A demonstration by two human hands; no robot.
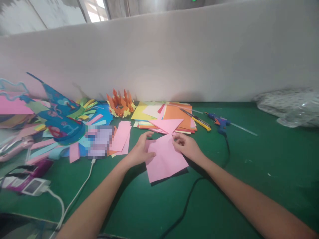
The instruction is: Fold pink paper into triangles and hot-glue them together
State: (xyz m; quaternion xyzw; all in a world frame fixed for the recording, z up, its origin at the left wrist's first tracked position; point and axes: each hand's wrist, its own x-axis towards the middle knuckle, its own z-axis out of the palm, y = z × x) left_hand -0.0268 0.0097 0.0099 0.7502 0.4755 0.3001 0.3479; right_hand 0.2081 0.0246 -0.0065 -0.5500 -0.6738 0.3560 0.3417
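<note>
A pink sheet of paper (166, 161) is held a little above the green table, its near edge casting a shadow. The thumb of my left hand (139, 151) lies on its left side, with the fingers curled around that edge. At the upper right edge, my right hand (188, 146) pinches the sheet between thumb and fingers. Just beyond the sheet, a pink triangular paper piece (168, 124) rests on a stack of coloured paper (178, 114).
A yellow utility knife (201, 123) and a blue glue gun (219, 121) lie right of the stack; the gun's black cord runs toward me. An orange paper crown (121, 104), pink paper strips (121, 137) and blue cone hats (59, 122) sit leftward. A white cable (83, 186) crosses the front left.
</note>
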